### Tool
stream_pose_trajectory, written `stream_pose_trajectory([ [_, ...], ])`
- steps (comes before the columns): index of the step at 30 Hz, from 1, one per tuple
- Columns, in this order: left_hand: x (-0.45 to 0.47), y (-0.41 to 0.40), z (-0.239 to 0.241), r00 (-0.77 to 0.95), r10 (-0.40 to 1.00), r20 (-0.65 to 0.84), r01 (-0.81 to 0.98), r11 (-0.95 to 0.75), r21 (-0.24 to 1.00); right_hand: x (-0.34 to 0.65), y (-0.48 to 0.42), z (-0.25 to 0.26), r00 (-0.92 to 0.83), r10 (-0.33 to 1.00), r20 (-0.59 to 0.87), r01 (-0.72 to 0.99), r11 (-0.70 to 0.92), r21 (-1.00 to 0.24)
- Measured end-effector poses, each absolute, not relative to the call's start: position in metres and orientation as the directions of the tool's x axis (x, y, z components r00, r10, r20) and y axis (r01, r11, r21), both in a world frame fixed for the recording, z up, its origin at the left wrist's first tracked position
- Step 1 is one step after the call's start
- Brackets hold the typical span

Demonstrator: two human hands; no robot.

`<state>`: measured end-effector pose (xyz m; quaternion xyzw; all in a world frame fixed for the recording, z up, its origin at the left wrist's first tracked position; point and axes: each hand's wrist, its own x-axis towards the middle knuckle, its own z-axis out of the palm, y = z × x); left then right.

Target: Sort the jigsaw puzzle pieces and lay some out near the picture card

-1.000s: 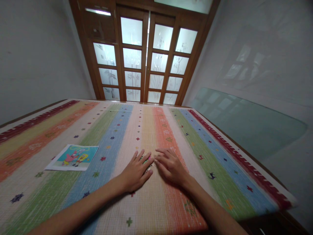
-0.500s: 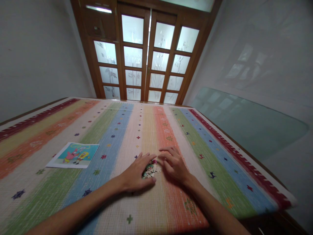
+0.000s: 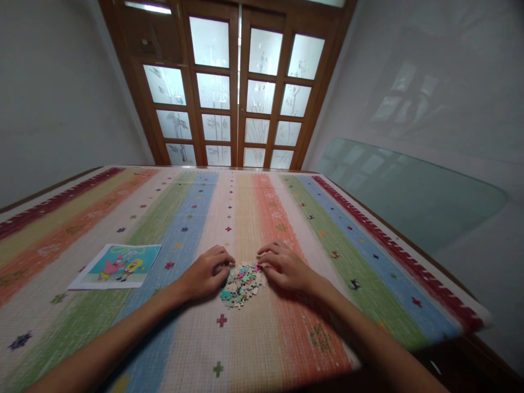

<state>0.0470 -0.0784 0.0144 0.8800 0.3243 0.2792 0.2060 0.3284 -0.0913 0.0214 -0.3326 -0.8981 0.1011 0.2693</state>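
A plain grey-walled room is closing in around a wooden double door with frosted glass panes, standing at the far end. A sheet of greenish glass is leaning against the right-hand wall. Filling most of the view, a table is lying under a woven cloth that is running in long stripes of red, orange, green, blue and cream, dotted with small stitched crosses and stars. On the cloth's left part, a printed cartoon picture is lying flat, well apart from the hands. Near the middle of the cloth, a small heap of jigsaw puzzle pieces is sitting loose between the two hands. The left hand is resting on the cloth with its fingers curled in, touching the heap's left edge; whether it is gripping any piece cannot be told. The right hand is lying palm down with fingers bent, its fingertips touching the heap's upper right edge.
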Motion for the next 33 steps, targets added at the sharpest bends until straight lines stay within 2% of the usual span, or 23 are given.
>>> stream_pose_trajectory([
  [8,0.043,-0.084,0.015,0.703,0.646,0.297,0.44,-0.723,0.532,0.323,-0.071,0.032,-0.749,0.559,0.356,0.478,0.828,-0.293],
  [13,0.043,-0.083,0.016,0.718,0.632,0.292,0.429,-0.732,0.53,0.321,-0.067,0.027,-0.756,0.557,0.344,0.453,0.824,-0.339],
  [20,0.035,-0.082,0.017,0.689,0.67,0.275,0.459,-0.698,0.549,0.327,-0.073,0.013,-0.675,0.633,0.379,0.464,0.763,-0.45],
  [33,0.026,-0.087,0.017,0.708,0.652,0.271,0.469,-0.722,0.509,0.327,-0.081,0.01,-0.638,0.634,0.438,0.45,0.768,-0.456],
])
